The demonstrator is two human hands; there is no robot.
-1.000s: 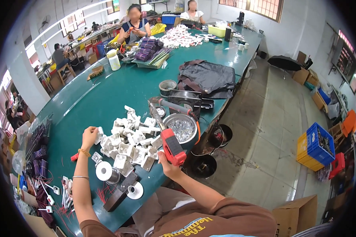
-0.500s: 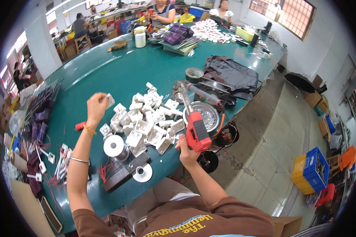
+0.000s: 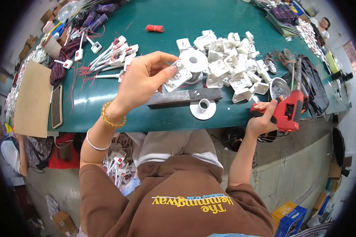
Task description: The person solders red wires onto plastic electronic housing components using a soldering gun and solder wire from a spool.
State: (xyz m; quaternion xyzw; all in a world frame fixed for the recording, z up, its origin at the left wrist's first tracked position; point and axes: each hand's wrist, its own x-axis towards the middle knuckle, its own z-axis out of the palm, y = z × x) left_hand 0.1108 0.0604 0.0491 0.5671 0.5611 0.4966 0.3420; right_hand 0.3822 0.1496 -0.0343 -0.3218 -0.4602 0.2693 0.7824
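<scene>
A white plastic housing (image 3: 177, 78) with small metal parts in it is pinched between the thumb and fingers of my left hand (image 3: 144, 75). That hand is above the table, just left of a spool of wire with a white top (image 3: 194, 60). My right hand (image 3: 264, 115) grips the handle of a red and black soldering gun (image 3: 290, 111) near the table's front edge. Its metal nose points away from me. A heap of similar white housings (image 3: 229, 59) lies beyond the spool. In front of it are a dark bar (image 3: 170, 97) and a white flanged reel piece (image 3: 203, 111).
White switch pieces (image 3: 120, 51) with red wires lie at the left. Nearby are a phone (image 3: 57, 106), brown cardboard (image 3: 31, 98) and a red roll (image 3: 154, 28). At the right stand a metal bowl (image 3: 279, 87) and a black plastic bag (image 3: 318, 85). A blue and yellow crate (image 3: 290, 219) is on the floor.
The view has tilted down toward me. My left hand has come from the far left side of the heap to above the dark bar, still holding a housing. The soldering gun stays in my right hand.
</scene>
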